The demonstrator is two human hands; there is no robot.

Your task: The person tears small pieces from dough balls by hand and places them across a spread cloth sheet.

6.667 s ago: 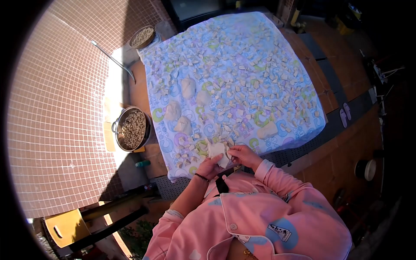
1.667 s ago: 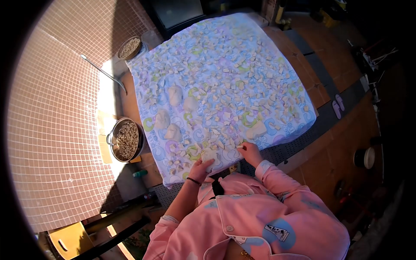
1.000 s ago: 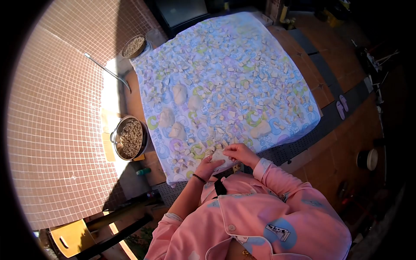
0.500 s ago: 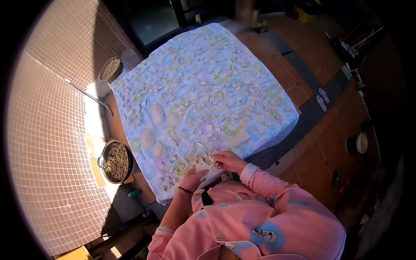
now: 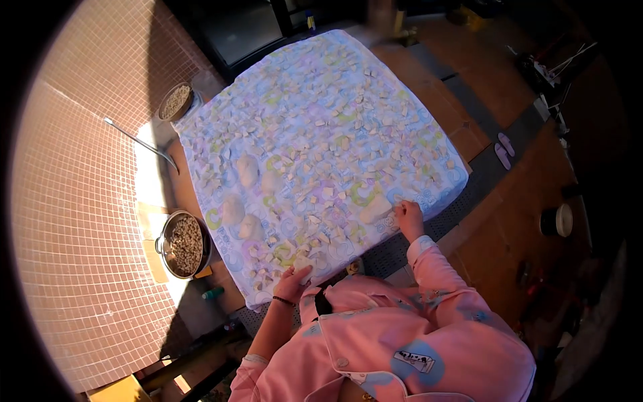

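Note:
A patterned cloth (image 5: 315, 157) covered with several small pale pieces (image 5: 321, 238) lies in front of me. My left hand (image 5: 289, 287), a dark bracelet on its wrist, is closed at the near edge on a pale lump (image 5: 309, 260) with a soft, uneven outline. Farther right, my right hand (image 5: 410, 220) is over the cloth's right front edge, fingers drawn together; what is in them I cannot make out. Just left of it lies a larger pale lump (image 5: 376, 210). Other big lumps (image 5: 248, 171) rest on the cloth's left part.
A metal pot (image 5: 185, 244) full of small pieces stands left of the cloth, and a round basket (image 5: 175, 102) of similar pieces sits at the far left corner. A green bottle (image 5: 213, 293) lies near the pot. Purple slippers (image 5: 503, 155) are on the right-hand floor.
My right hand has moved away from my left hand, rightward and farther forward to beside the large lump. My left hand stays at the near edge with its pale lump.

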